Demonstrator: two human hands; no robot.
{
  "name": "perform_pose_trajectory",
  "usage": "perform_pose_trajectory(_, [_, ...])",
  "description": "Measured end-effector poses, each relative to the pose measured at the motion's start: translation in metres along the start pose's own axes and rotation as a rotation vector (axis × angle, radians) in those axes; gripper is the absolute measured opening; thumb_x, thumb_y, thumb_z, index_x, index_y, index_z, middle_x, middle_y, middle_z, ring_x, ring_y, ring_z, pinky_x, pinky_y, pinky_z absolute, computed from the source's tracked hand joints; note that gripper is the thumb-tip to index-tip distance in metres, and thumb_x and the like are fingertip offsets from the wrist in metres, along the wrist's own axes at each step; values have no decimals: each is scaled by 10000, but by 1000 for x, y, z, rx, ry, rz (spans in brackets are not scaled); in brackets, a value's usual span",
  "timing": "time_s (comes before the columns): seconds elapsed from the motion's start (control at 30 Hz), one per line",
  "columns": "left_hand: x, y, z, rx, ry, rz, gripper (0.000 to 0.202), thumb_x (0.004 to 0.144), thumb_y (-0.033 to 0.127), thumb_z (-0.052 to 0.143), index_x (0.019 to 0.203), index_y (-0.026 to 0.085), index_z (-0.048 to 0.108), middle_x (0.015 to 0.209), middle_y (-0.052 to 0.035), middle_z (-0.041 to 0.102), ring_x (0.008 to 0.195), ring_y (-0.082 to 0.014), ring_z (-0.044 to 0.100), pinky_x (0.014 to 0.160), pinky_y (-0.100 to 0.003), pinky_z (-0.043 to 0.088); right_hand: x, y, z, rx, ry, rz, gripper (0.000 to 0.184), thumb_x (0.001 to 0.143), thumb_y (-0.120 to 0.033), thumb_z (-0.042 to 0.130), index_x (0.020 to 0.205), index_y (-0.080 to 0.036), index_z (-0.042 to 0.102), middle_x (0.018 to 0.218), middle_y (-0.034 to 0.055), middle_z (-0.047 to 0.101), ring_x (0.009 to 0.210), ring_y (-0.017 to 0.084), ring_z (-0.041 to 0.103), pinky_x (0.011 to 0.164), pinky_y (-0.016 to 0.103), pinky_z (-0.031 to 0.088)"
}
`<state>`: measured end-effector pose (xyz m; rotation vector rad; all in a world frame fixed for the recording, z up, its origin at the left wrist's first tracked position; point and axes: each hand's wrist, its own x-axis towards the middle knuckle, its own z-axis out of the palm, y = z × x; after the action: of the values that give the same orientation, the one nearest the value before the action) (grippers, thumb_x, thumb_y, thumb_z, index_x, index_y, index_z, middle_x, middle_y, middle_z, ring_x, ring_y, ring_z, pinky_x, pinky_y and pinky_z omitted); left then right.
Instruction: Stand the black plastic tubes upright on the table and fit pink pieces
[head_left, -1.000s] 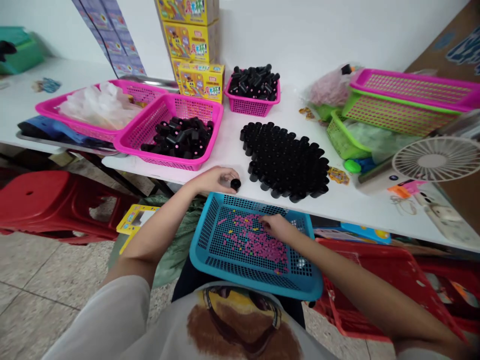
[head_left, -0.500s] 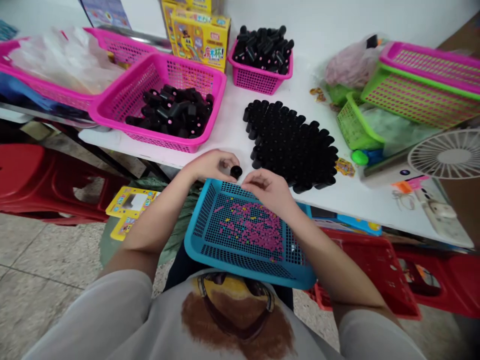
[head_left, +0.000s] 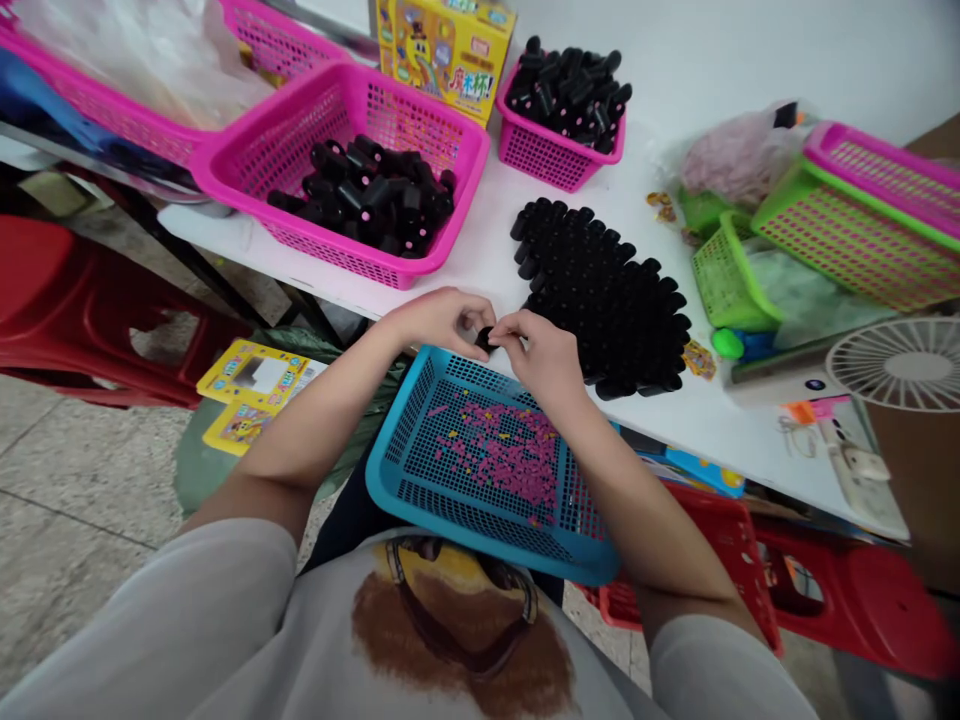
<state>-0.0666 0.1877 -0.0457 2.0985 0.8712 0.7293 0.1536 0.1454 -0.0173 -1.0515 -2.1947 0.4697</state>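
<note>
My left hand (head_left: 441,318) grips a small black plastic cup (head_left: 484,341) at the table's front edge, thumb and fingers curled round it. My right hand (head_left: 546,358) is pinched closed, its fingertips right at the cup's mouth; anything between them is hidden. Below both hands, a blue mesh basket (head_left: 390,480) rests on my lap with many tiny pink pieces (head_left: 517,465) and a few yellow ones scattered over its bottom. Just past my right hand, a dense block of black cups (head_left: 600,290) stands in rows on the white table.
A large pink basket (head_left: 465,225) and a smaller pink basket (head_left: 555,172) hold heaped black cups with pink dots. A yellow box (head_left: 442,55) stands behind. Green baskets (head_left: 731,280) and a white fan (head_left: 900,365) are at right. Red stools (head_left: 97,310) flank me.
My right hand has come left to the black cup, and its fingertips now meet the cup's mouth. The left hand still holds the cup. The camera view has shifted slightly.
</note>
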Motion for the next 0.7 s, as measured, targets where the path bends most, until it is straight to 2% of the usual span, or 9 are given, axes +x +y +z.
perform_pose_trajectory(0.3, [0,-2,2,-25,7,-10,446,663,448,914,1008,195,788,801,5,705,803,-158,659,753,-262,490,-18,9,14,-122,134,-164,351,984,-93,404,885,-274,688,964,9,808,1040,171,775,983,366,612])
perform_pose_trajectory(0.43, [0,-4,3,-38,13,-8,432,663,437,914,996,194,785,797,2,706,789,-154,654,739,-262,483,-23,18,20,-125,156,-194,368,990,-104,390,931,-286,704,1023,20,819,1093,174,776,1037,388,612])
perform_pose_trajectory(0.6, [-1,-2,3,-33,11,10,401,680,454,906,955,191,779,811,-15,726,802,-164,660,751,-274,486,-27,18,19,-15,144,-103,299,1035,-195,422,917,-289,681,1044,33,817,1101,190,771,1075,432,605])
perform_pose_trajectory(0.7, [0,-1,3,-47,13,2,385,668,420,913,939,188,769,789,-12,726,793,-168,660,751,-279,487,-32,6,20,192,199,57,132,1025,-293,536,993,-280,664,1063,37,799,1089,193,762,1041,415,620])
